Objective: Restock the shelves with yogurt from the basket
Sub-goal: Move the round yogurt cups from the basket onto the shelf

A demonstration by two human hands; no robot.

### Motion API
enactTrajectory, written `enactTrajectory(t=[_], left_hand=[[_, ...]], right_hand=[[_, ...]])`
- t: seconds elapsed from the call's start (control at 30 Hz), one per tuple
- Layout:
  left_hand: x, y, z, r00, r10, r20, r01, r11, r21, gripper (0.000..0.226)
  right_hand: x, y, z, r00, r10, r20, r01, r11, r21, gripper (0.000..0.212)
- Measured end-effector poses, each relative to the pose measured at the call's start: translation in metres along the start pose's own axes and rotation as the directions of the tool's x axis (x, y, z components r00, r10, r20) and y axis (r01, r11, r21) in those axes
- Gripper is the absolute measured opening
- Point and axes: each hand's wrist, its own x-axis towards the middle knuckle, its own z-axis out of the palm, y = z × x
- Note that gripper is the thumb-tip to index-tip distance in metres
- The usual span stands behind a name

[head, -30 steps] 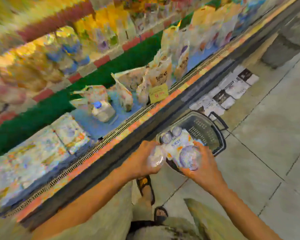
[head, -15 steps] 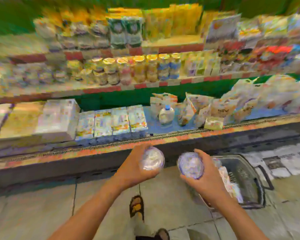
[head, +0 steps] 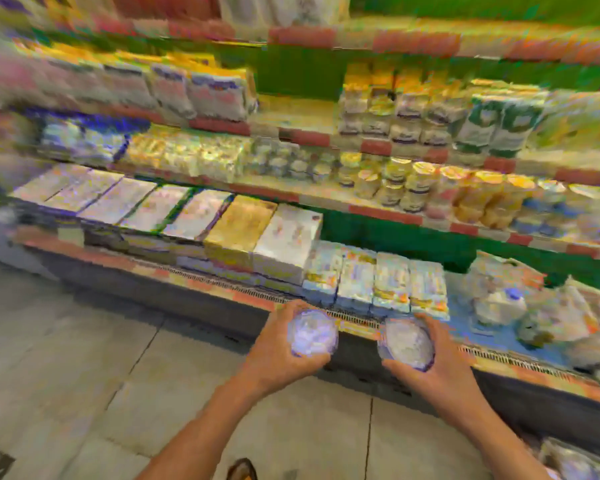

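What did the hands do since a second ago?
Both hands lifted away from the basket up to the shelf edge. The basket, beside them before, now only peeks in at the bottom right corner. Unchanged: the left hand and the right hand each hold a yogurt cup.

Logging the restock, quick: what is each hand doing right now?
Left hand: closed on a yogurt cup.
Right hand: closed on another cup.

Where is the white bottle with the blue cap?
In the head view, the white bottle stands on the bottom shelf at the right, between the row of packs and the bags.
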Motion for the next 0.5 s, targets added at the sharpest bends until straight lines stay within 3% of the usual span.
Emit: enactTrajectory(t=[0.23,0.5], left_hand=[[0.066,-0.084,-0.143,0.999,0.038,-0.038,-0.037,0.999,0.031,0.076],[0.175,-0.133,-0.226,1.000,0.007,0.023,-0.009,0.994,0.110,0.080]], right_hand=[[0.095,-0.077,0.109,1.000,0.005,-0.002,-0.005,0.989,0.145,0.089],[0.203,-0.141,0.178,0.999,-0.020,0.032,0.017,0.997,0.078,0.086]])
